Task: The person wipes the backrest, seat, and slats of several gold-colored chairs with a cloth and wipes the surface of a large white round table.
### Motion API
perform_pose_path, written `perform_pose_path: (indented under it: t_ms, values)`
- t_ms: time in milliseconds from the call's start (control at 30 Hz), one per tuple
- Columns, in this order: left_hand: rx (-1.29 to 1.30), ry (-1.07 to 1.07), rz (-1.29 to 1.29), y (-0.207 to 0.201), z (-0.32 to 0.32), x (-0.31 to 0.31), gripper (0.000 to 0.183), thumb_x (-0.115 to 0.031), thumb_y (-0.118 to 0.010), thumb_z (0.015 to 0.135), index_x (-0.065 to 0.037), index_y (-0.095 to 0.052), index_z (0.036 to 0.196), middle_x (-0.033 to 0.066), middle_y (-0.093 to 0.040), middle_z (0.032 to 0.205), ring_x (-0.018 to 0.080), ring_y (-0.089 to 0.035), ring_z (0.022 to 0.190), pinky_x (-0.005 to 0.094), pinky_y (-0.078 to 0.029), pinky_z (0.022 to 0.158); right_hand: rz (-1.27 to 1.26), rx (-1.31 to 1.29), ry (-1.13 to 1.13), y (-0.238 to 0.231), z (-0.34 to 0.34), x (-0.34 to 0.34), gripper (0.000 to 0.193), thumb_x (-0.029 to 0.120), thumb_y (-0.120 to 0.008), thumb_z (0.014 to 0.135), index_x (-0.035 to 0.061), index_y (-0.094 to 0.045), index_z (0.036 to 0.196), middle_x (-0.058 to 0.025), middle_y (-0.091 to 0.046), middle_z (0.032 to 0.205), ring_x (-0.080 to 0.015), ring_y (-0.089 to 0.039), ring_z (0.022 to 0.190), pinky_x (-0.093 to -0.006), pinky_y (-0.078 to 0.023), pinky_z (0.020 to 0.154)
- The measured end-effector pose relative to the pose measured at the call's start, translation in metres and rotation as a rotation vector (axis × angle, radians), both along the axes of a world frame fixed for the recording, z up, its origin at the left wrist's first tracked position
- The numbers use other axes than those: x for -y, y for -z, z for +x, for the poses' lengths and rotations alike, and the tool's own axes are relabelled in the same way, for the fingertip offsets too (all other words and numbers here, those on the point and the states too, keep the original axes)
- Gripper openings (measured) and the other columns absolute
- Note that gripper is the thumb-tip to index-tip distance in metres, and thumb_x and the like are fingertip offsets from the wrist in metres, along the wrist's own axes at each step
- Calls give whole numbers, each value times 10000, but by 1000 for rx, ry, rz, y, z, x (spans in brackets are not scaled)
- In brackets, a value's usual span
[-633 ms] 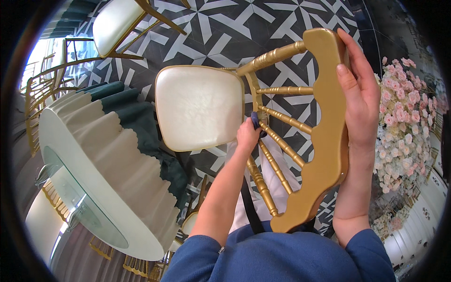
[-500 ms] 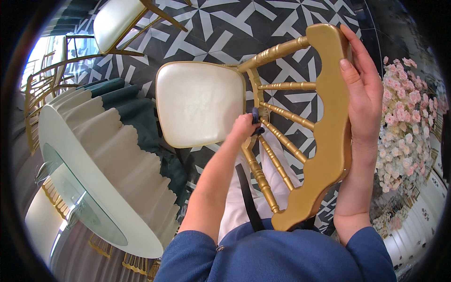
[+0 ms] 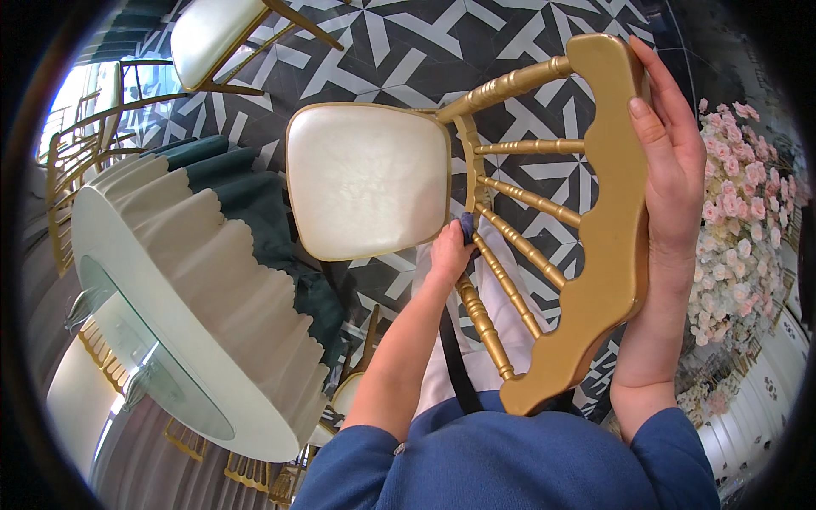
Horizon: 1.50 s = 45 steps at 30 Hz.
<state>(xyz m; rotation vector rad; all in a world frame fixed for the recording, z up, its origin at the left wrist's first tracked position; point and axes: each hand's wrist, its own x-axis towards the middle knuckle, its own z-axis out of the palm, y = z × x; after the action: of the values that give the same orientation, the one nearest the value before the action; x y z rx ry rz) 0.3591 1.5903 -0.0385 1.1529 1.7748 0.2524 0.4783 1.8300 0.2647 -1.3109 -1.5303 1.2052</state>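
A gold chair with a scalloped top rail and turned spindles stands close in front of me. Its cream padded seat points to the left. My right hand grips the outer side of the top rail, thumb on the near face and fingers behind. Down at the lower crossbar of the backrest, my left hand is closed around a dark blue cloth pressed against the gold wood beside the spindles. Most of that cloth is hidden by the fingers.
At left stands a round table with a glass turntable, glassware, and a cream and dark green cloth. Another cream-seated chair is at the far left. Pink and white flowers line the right. Patterned black-and-white tiles cover the floor.
My left hand, with the cloth, has slid along the lower crossbar toward me. The chair back and my right hand sit slightly farther right in view.
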Motion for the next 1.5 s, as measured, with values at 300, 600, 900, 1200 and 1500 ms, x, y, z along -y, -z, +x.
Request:
perform_pose_path:
  t_ms: [300,600,900,1200,1500]
  values:
    - [238,317,-101,33,-49,-33,323,-203,-811,723,-61,-704,993,207,-702,927,394,-668,937,452,-538,827,7,75,-68,-2,4,-4,445,151,-483,1039,53,-461,1473,-109,-530,1435,-155,-514,1290,-278,-397,1059]
    - [75,-516,168,-5,-90,-136,668,-134,-824,701,-19,-496,1271,241,-652,1123,403,-622,1082,447,-497,927,-25,15,-24,0,5,-1,461,130,-472,1034,23,-438,1481,-107,-566,1380,-141,-544,1240,-271,-414,1040]
    - [9,-424,442,20,-20,-175,535,76,-577,762,-17,-530,1286,225,-585,1230,432,-530,1146,475,-423,1015,42,18,-68,1,0,-2,451,98,-479,1026,34,-452,1472,-107,-573,1360,-138,-571,1173,-260,-447,985]
    - [9,157,51,11,-42,47,409,15,-635,767,-71,-653,1166,138,-578,1224,387,-531,1150,442,-472,984,36,78,-69,-1,5,-4,476,111,-480,1019,15,-429,1482,-124,-539,1406,-159,-531,1249,-285,-408,1044]
    - [-204,-166,535,10,-107,-156,348,47,-599,790,-81,-644,1111,130,-592,1125,384,-564,1044,462,-489,882,-19,59,-41,-2,5,-1,487,133,-462,1028,8,-403,1495,-146,-492,1457,-189,-483,1337,-304,-379,1098]
